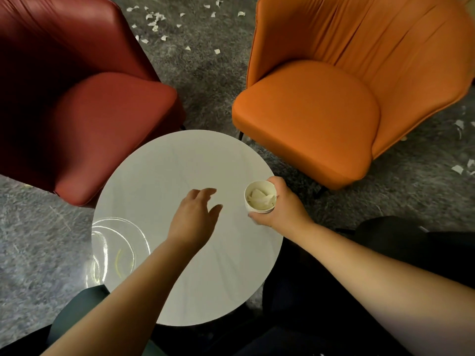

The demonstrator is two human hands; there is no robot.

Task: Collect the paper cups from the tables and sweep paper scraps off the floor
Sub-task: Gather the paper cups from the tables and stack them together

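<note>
Over the right edge of the round white table [180, 160], the right hand [280, 204] grips a white paper cup [260, 197] from the side, fingers wrapped round its wall and the thumb on the near side. The cup stands upright in the grasp, its mouth facing up, and crumpled white paper shows inside it; whether it is one cup or several nested cannot be told. The left hand [196, 217] hovers above the middle of the tabletop, palm down, fingers spread and loosely curled, holding nothing and well short of the cup. At the table's near left edge sits a clear glass dish [115, 242], catching bright reflections. Beyond the table a dark red armchair [77, 111] stands to the left and an orange armchair [321, 111] to the right, with a strip of grey carpet [205, 80] between them. Paper scraps [154, 20] lie scattered on that carpet behind the chairs, mostly in a cluster towards the top of the view, and a few more scraps [460, 165] lie on the floor at the far right beside the orange chair. Both forearms are bare.
</note>
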